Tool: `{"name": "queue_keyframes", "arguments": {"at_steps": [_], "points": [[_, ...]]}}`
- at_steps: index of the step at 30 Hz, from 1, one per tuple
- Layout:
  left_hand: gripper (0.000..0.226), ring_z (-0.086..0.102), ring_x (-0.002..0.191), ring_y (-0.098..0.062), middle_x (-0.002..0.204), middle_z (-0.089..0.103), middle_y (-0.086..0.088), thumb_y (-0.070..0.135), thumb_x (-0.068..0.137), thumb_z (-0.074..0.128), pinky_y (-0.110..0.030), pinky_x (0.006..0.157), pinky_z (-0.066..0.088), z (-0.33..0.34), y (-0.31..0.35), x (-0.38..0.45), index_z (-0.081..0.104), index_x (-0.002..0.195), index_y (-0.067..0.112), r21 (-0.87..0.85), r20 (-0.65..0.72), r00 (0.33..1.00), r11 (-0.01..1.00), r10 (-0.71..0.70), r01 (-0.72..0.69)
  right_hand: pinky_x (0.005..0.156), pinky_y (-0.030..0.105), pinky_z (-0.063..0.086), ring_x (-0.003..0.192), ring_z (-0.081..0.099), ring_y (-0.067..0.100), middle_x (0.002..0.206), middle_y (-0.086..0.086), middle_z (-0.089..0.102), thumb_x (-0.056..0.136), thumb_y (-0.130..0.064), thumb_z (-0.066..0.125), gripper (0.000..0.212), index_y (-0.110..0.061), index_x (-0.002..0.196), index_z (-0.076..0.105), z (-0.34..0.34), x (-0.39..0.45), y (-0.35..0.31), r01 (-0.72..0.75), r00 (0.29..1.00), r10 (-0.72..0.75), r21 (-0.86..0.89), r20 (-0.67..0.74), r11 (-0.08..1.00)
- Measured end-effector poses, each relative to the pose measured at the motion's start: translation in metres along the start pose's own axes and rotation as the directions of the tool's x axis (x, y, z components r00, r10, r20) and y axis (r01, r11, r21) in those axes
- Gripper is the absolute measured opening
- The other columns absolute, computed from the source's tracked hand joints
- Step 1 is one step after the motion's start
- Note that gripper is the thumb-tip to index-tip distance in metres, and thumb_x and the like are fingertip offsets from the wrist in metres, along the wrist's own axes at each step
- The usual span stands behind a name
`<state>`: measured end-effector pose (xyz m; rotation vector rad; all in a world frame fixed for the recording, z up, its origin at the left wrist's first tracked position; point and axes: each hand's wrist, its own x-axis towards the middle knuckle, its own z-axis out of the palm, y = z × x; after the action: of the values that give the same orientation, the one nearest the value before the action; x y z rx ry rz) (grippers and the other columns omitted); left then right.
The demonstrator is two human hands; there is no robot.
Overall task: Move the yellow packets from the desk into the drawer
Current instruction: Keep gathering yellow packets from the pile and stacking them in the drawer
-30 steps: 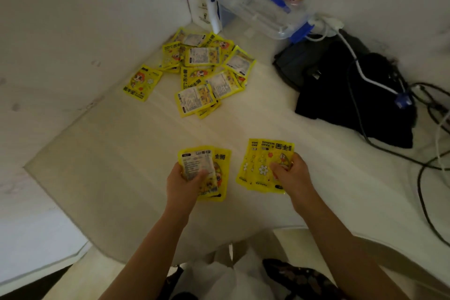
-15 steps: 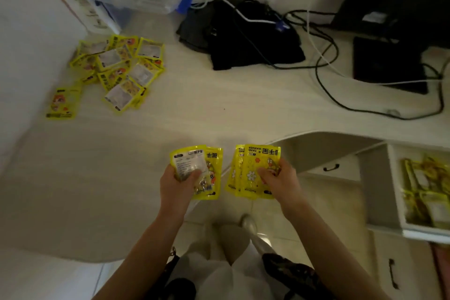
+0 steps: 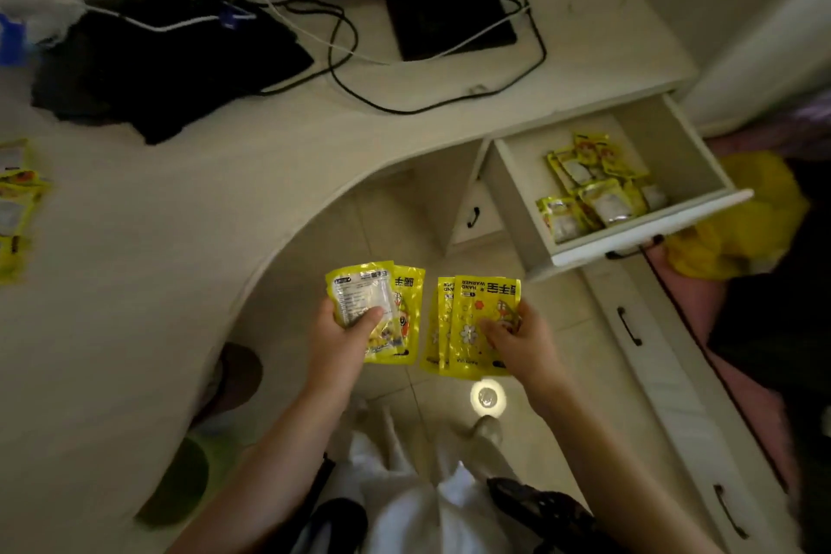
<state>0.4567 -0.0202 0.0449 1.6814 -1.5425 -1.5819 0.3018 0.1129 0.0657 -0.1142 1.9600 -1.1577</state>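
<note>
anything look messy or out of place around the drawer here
Slightly. The packets in the open drawer lie in a loose, overlapping heap rather than stacked. Nothing looks spilled or damaged; both hands hold their packets securely.

We read "HAND WARMER" beside large Chinese characters along the top edge of the front yellow packet (image 3: 483, 324) gripped in the right hand (image 3: 524, 344), while the fine print on the white label of the packet (image 3: 362, 304) under the left thumb is illegible.
</note>
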Motion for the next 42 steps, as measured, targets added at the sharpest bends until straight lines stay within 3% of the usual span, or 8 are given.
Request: {"name": "queue_keyframes", "arguments": {"at_steps": [5,10,15,21,24,29,32,42], "points": [[0.026,0.065,0.076,-0.012,0.094,0.070,-0.004,0.014,0.078,0.075,-0.024,0.062,0.047,0.099,0.003,-0.043,0.061,0.100,0.015,-0.001,0.060,0.998,1.000,-0.028,0.028,0.055,0.024,0.053,0.070,0.062,0.019,0.085,0.007,0.062,0.089,-0.005,0.058,0.015,-0.011,0.103,0.056,-0.108,0.002,0.030,-0.069,0.993,0.073,0.045,-0.090,0.997],[0.025,0.066,0.077,-0.012,0.093,0.070,-0.003,0.015,0.078,0.075,-0.026,0.063,0.050,0.182,0.016,-0.072,0.061,0.099,0.015,0.010,0.135,0.990,0.999,-0.038,0.037,0.078,0.046,0.056,0.085,0.066,0.035,0.098,0.024,0.063,0.089,-0.005,0.058,0.015,-0.016,0.098,0.053,-0.195,0.013,0.049,-0.094,0.977,0.103,0.061,-0.185,0.994],[0.025,0.068,0.082,-0.019,0.093,0.070,-0.003,0.019,0.077,0.076,-0.029,0.067,0.053,0.240,0.034,-0.072,0.060,0.097,0.017,0.063,0.187,0.982,0.998,-0.037,0.025,0.079,0.041,0.055,0.101,0.064,0.036,0.106,0.021,0.064,0.088,-0.009,0.059,0.018,-0.012,0.105,0.055,-0.246,0.035,0.054,-0.122,0.956,0.147,0.111,-0.252,0.986],[0.024,0.067,0.078,-0.015,0.090,0.069,-0.001,0.018,0.079,0.075,-0.026,0.061,0.050,0.293,0.061,-0.048,0.058,0.096,0.018,0.065,0.204,0.978,0.998,-0.040,0.027,0.072,0.035,0.054,0.084,0.059,0.023,0.084,0.003,0.056,0.088,-0.009,0.060,0.016,-0.013,0.102,0.053,-0.282,0.080,0.040,-0.113,0.948,0.148,0.137,-0.282,0.984],[0.024,0.065,0.073,-0.011,0.089,0.068,0.000,0.016,0.079,0.074,-0.024,0.056,0.047,0.318,0.078,-0.024,0.058,0.096,0.016,0.057,0.194,0.980,0.998,-0.050,0.040,0.077,0.040,0.054,0.082,0.059,0.022,0.080,0.000,0.055,0.087,-0.010,0.061,0.014,-0.016,0.098,0.053,-0.296,0.111,0.023,-0.100,0.944,0.134,0.126,-0.302,0.987],[0.022,0.063,0.071,-0.009,0.086,0.066,0.002,0.012,0.080,0.073,-0.021,0.051,0.048,0.350,0.108,0.020,0.058,0.097,0.015,0.049,0.197,0.979,0.997,-0.060,0.052,0.081,0.045,0.055,0.085,0.063,0.024,0.091,0.006,0.060,0.087,-0.013,0.061,0.015,-0.016,0.099,0.054,-0.309,0.166,-0.014,-0.109,0.948,0.125,0.071,-0.292,0.992],[0.024,0.063,0.072,-0.010,0.087,0.066,0.001,0.013,0.079,0.073,-0.024,0.058,0.046,0.363,0.119,0.044,0.058,0.098,0.014,0.052,0.179,0.980,0.996,-0.083,0.075,0.084,0.046,0.056,0.091,0.065,0.024,0.101,0.006,0.065,0.086,-0.014,0.062,0.019,-0.018,0.102,0.054,-0.312,0.196,-0.034,-0.093,0.956,0.099,0.034,-0.276,0.995],[0.027,0.060,0.072,-0.011,0.094,0.066,-0.005,0.010,0.080,0.072,-0.023,0.058,0.044,0.397,0.127,0.093,0.060,0.103,0.012,-0.026,0.033,0.975,0.975,-0.218,0.219,0.086,0.043,0.055,0.095,0.064,0.020,0.102,-0.001,0.064,0.089,-0.014,0.060,0.024,-0.021,0.110,0.052,-0.318,0.290,-0.088,-0.074,0.992,0.060,-0.132,-0.112,0.988]]}}
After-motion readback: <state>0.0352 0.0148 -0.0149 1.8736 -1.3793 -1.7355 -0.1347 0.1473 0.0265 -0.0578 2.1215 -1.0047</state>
